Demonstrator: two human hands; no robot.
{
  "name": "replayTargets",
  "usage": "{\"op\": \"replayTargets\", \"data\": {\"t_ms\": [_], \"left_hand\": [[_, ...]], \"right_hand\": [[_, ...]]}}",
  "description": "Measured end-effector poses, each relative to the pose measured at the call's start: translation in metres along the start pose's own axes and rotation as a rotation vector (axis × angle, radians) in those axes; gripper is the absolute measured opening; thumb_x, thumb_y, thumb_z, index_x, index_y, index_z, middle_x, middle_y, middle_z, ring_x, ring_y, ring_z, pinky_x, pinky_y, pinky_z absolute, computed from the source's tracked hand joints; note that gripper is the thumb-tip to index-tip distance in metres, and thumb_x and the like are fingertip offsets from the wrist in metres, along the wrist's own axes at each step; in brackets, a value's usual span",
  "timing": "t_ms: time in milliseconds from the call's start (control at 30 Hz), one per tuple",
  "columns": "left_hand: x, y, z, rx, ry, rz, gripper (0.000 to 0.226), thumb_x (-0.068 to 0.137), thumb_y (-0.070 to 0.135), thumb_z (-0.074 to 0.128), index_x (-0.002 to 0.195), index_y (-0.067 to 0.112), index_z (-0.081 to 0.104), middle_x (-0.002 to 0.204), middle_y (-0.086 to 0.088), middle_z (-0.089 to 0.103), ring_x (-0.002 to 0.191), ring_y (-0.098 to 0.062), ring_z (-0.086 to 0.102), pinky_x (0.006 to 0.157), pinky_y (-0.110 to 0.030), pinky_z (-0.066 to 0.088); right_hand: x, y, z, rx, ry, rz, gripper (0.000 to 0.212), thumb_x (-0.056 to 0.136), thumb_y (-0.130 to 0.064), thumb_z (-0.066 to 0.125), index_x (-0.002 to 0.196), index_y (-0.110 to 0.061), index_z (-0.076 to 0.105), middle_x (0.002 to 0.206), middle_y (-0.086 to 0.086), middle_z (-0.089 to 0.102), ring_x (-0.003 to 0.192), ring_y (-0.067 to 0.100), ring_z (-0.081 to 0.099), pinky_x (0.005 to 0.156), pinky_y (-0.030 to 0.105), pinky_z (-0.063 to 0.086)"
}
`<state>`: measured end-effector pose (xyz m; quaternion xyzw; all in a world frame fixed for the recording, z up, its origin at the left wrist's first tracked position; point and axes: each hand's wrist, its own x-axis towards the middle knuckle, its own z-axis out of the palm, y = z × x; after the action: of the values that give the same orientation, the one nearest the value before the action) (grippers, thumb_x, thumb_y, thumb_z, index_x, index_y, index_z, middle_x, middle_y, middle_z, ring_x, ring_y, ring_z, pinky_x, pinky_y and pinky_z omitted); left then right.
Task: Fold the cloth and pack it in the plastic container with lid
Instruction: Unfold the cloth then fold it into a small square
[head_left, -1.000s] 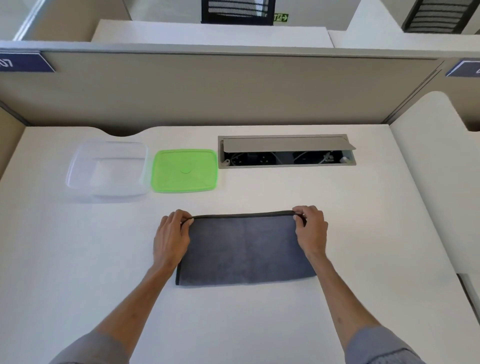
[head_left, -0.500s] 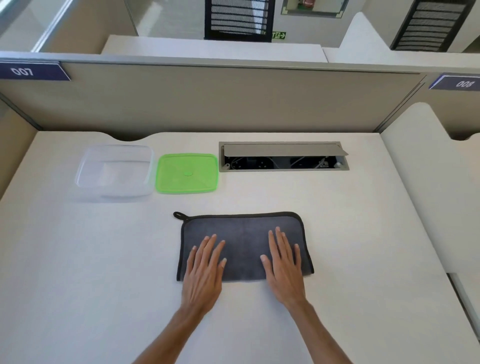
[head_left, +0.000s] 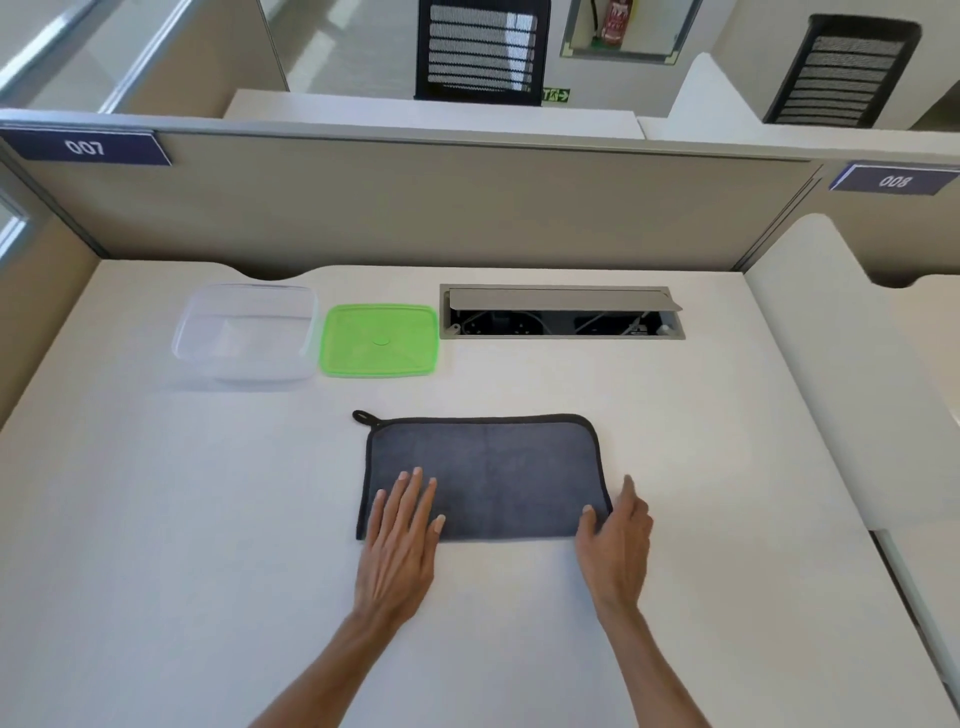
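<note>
Cloth (head_left: 485, 475) sits folded in half mid-desk, left hand (head_left: 400, 540) spread flat pinning the near-left part while the right hand (head_left: 618, 540) pinches the near-right corner, probably for another fold, with the box (head_left: 244, 332) and green lid (head_left: 379, 340) waiting behind.

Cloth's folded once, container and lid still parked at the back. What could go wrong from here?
1. The cloth as folded looks wider than the clear container, so it likely needs another fold or it may bunch over the rim.
2. The right hand sits at the cloth's right corner, the left hand lies flat on it; lifting one end could drag the layers out of line.
3. The hanging loop sticks out and might catch under the green lid.
</note>
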<state>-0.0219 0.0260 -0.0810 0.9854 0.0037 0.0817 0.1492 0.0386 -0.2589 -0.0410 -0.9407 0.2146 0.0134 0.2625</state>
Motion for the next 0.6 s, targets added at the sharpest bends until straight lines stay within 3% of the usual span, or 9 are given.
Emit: {"op": "replayTargets", "data": {"t_ms": [67,167,233,333,433,500,600], "left_hand": [[-0.001,0.010,0.001,-0.023,0.019,0.115,0.053,0.115,0.029,0.049,0.165,0.013,0.051,0.175,-0.005,0.046,0.166,-0.026,0.037,0.133,-0.055,0.033],[-0.010,0.024,0.004,-0.040,0.012,0.325,0.047,0.112,0.024,0.057,0.158,0.014,0.061,0.164,-0.001,0.060,0.159,-0.024,0.050,0.129,-0.052,0.040],[-0.017,0.030,0.005,-0.029,-0.015,0.406,0.046,0.113,0.026,0.056,0.158,0.016,0.061,0.163,0.000,0.061,0.155,-0.023,0.055,0.129,-0.047,0.037],[-0.026,0.035,0.004,-0.017,-0.052,0.409,0.050,0.113,0.030,0.057,0.161,0.016,0.057,0.168,-0.001,0.056,0.156,-0.021,0.054,0.129,-0.042,0.030],[-0.029,0.033,0.000,-0.021,-0.096,0.404,0.051,0.116,0.033,0.050,0.164,0.016,0.053,0.171,0.000,0.051,0.160,-0.019,0.048,0.130,-0.041,0.027],[-0.024,0.032,-0.007,-0.092,-0.154,0.373,0.051,0.118,0.035,0.042,0.166,0.017,0.051,0.173,0.002,0.049,0.162,-0.017,0.044,0.133,-0.039,0.023],[-0.002,0.036,-0.029,-0.342,-0.260,0.180,0.051,0.120,0.042,0.034,0.163,0.024,0.055,0.169,0.009,0.053,0.161,-0.010,0.044,0.134,-0.037,0.030]], "right_hand": [[0.003,-0.004,-0.008,0.027,-0.017,0.129,0.067,0.102,-0.030,0.068,0.157,-0.006,0.039,0.139,0.022,0.059,0.130,0.043,0.055,0.098,0.054,0.056],[0.008,-0.012,-0.013,0.130,-0.130,0.325,0.058,0.097,-0.035,0.074,0.139,-0.002,0.050,0.132,0.023,0.061,0.122,0.046,0.061,0.092,0.047,0.052],[0.013,-0.013,-0.015,0.244,-0.177,0.449,0.056,0.093,-0.034,0.081,0.130,0.001,0.056,0.130,0.023,0.064,0.117,0.045,0.065,0.092,0.045,0.053],[0.021,-0.013,-0.019,0.450,-0.206,0.534,0.033,0.088,-0.024,0.086,0.102,0.002,0.071,0.110,0.019,0.076,0.095,0.037,0.068,0.082,0.040,0.056],[0.017,-0.021,-0.022,0.564,-0.196,0.477,0.021,0.087,-0.014,0.083,0.090,-0.001,0.067,0.095,0.016,0.072,0.077,0.030,0.060,0.069,0.034,0.051],[0.008,-0.033,-0.025,0.599,-0.173,0.362,0.019,0.087,-0.011,0.077,0.091,0.001,0.063,0.091,0.013,0.067,0.075,0.028,0.057,0.069,0.035,0.050],[-0.007,-0.062,-0.033,0.552,-0.139,0.144,0.014,0.087,-0.015,0.073,0.092,-0.012,0.061,0.096,0.004,0.069,0.075,0.019,0.060,0.067,0.032,0.049]]}}
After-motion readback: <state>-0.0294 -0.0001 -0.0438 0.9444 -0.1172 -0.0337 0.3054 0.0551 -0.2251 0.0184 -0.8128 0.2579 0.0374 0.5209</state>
